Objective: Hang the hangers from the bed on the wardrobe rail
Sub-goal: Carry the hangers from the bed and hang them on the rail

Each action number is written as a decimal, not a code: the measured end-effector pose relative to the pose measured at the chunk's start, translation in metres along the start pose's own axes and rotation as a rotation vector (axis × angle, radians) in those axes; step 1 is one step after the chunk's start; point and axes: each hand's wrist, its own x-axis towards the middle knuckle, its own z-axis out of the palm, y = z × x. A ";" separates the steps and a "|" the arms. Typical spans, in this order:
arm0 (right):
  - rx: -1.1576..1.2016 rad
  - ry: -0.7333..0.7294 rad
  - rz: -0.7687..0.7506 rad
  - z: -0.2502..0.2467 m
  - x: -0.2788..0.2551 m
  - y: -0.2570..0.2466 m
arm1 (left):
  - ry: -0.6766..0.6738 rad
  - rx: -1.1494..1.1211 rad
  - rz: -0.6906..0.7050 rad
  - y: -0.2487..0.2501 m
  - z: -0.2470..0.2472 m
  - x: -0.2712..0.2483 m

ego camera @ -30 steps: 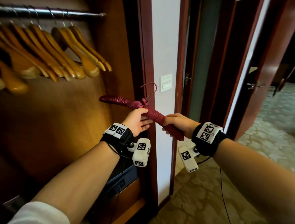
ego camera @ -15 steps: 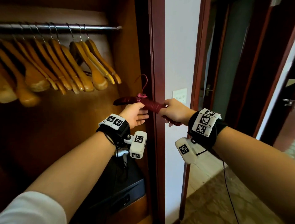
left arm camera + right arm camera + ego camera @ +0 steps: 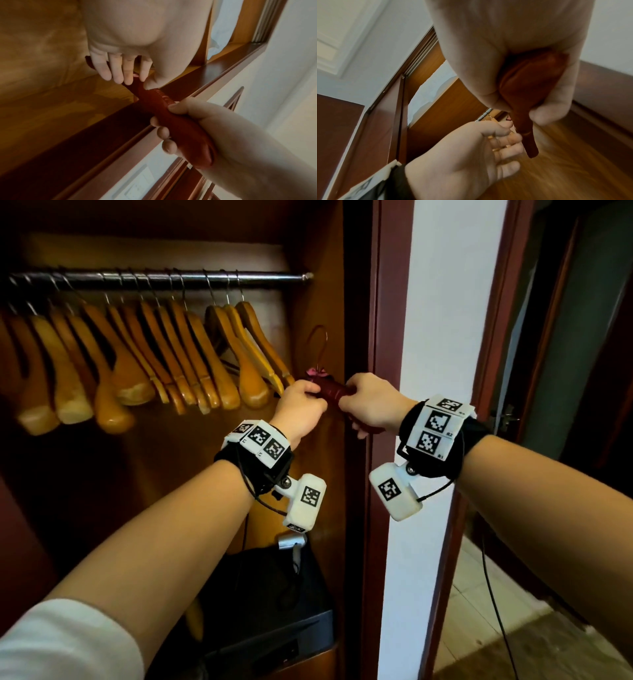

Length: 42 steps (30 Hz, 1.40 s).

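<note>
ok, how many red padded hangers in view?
1: red padded hanger held by left hand and right hand, below the rail, unhooked. Others may be out of frame.

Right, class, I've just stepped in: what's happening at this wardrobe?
A person is hanging up a padded red hanger. The right hand grips one arm of it; the left hand holds it near the middle. Its hook is below the wardrobe rail, not yet on it, right of the wooden hangers already hanging there.
</note>
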 end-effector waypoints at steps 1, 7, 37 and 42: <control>-0.007 -0.005 -0.017 0.003 0.007 -0.003 | 0.009 0.025 0.035 0.001 -0.002 0.006; -0.050 0.070 -0.069 0.011 0.060 -0.023 | 0.017 0.086 0.136 0.008 -0.017 0.062; -0.020 0.315 -0.121 0.050 0.231 -0.095 | -0.095 -0.025 0.182 0.022 -0.094 0.209; -0.022 0.286 -0.106 0.058 0.235 -0.095 | -0.094 -0.019 0.164 0.017 -0.098 0.212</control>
